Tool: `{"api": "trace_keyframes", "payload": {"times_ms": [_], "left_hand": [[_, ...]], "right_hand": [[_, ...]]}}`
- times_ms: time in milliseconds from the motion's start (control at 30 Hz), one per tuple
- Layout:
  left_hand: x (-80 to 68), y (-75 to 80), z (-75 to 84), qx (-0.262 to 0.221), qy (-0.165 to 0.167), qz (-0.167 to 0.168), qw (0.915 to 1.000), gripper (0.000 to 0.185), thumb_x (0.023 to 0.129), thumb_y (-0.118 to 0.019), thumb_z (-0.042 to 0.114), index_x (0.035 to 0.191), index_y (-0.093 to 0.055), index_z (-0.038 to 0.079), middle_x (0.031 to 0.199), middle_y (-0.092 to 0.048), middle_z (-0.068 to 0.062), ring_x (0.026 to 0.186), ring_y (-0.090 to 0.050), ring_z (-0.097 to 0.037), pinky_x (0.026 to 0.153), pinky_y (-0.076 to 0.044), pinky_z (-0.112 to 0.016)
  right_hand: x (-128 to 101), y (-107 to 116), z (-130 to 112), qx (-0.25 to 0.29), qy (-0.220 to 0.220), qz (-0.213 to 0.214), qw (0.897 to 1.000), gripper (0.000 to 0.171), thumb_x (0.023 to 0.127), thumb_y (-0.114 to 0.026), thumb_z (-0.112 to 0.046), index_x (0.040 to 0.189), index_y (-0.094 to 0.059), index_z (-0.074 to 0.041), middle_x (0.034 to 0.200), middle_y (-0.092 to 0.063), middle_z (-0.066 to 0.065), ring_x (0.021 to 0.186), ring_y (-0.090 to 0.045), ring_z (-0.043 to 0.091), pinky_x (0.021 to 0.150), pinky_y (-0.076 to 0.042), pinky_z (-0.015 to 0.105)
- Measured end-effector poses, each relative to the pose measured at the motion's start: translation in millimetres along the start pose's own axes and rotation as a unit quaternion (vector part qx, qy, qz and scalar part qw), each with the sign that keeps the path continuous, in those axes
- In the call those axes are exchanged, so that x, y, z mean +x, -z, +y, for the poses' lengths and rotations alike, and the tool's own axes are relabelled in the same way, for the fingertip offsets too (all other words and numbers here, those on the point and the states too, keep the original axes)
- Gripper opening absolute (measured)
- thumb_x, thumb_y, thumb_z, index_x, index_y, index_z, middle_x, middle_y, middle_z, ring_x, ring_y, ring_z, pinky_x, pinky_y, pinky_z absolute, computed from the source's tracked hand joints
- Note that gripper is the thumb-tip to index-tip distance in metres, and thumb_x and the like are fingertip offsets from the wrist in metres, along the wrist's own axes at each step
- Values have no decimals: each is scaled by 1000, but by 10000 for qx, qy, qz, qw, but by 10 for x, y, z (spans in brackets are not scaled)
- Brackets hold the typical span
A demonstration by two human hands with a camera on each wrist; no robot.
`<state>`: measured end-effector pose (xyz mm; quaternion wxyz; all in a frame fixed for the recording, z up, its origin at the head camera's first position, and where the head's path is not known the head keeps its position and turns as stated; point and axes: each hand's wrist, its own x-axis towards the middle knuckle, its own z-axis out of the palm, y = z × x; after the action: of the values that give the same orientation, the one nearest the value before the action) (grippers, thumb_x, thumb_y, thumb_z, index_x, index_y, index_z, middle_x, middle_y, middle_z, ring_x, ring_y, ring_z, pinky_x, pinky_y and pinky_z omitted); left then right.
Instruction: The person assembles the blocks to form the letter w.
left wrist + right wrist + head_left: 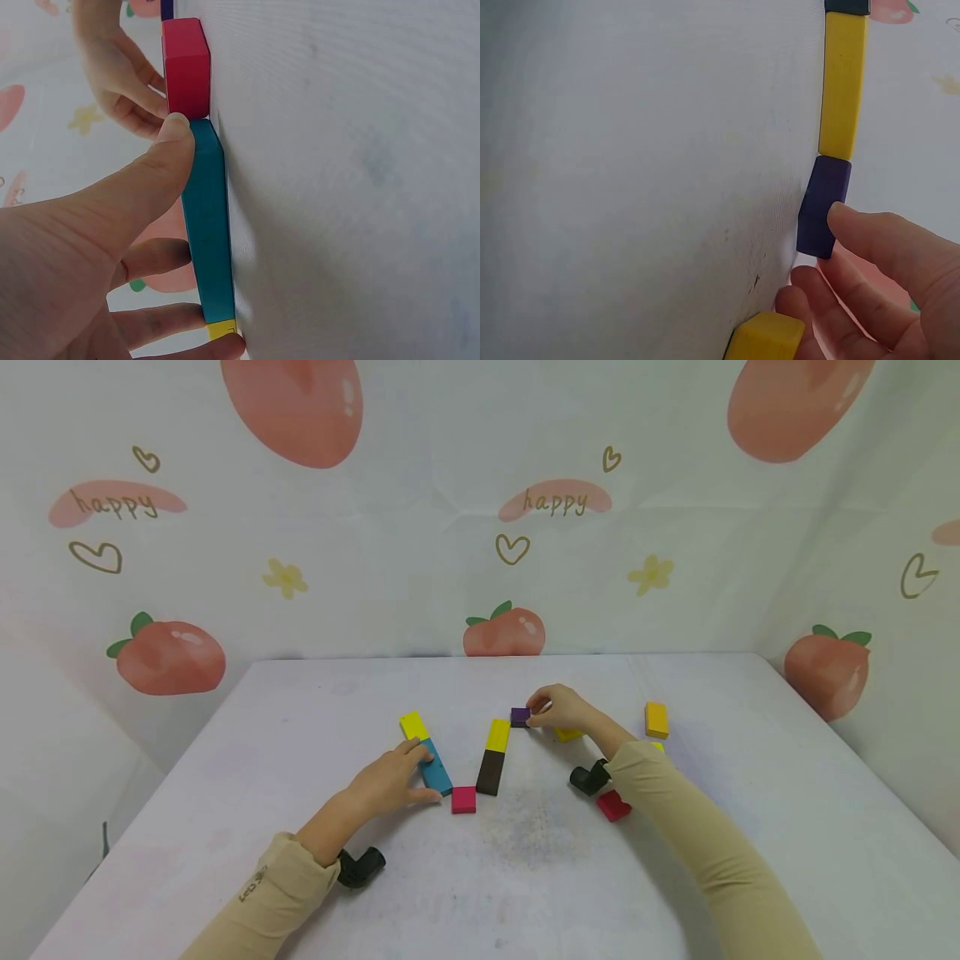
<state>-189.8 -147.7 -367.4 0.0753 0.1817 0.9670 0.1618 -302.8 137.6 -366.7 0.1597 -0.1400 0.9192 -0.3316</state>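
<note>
My right hand [562, 706] pinches a small purple block [823, 204] with thumb and fingers. That block sits at the far end of a row, beside a yellow block [843, 86] and a dark brown block [491, 772]. Over on the left, my left hand [384, 783] rests with spread fingers on a blue block [210, 225]. Its thumb touches the blue block's near end, by a red block [187, 71], while other fingers reach the far end, where another yellow block [413, 726] continues the row. The red block [463, 800] lies between the two slanting rows' near ends.
Under my right forearm lie a yellow block [568, 735] and a second red block [613, 806]. An orange-yellow block [656, 720] lies farther right. Black wrist devices [362, 867] show at both sleeves. A printed cloth [420, 568] hangs behind the white table [337, 693].
</note>
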Motion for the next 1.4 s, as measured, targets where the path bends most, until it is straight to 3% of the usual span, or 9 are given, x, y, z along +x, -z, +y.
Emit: {"api": "trace_keyframes", "payload": {"times_ms": [700, 1067, 1400], "left_hand": [[-4, -5, 3, 35, 14, 14, 10000, 59, 78, -74, 35, 123, -52, 3, 140, -42, -24, 121, -49, -43, 99, -45, -52], [0, -4, -4, 7, 44, -43, 10000, 59, 79, -73, 36, 124, -52, 4, 141, -40, -24, 122, -48, -43, 99, -44, -52], [-5, -3, -2, -11, 65, -50, 10000, 60, 79, -73, 36, 124, -52, 4, 141, -40, -25, 122, -48, -43, 100, -44, -52]], "right_hand": [[-6, 13, -1, -38, -85, 4, 10000, 36, 86, -65, -18, 118, -58, -3, 116, -60, 16, 105, -57, 28, 97, -48, 38], [-98, 241, 108, -127, 172, 135, 9997, 38, 87, -63, -18, 120, -57, 0, 120, -60, 19, 110, -55, 32, 95, -49, 39], [-237, 401, 290, -87, 223, -88, 9997, 37, 87, -64, -19, 118, -59, 1, 118, -61, 20, 109, -58, 34, 95, -50, 41]]}}
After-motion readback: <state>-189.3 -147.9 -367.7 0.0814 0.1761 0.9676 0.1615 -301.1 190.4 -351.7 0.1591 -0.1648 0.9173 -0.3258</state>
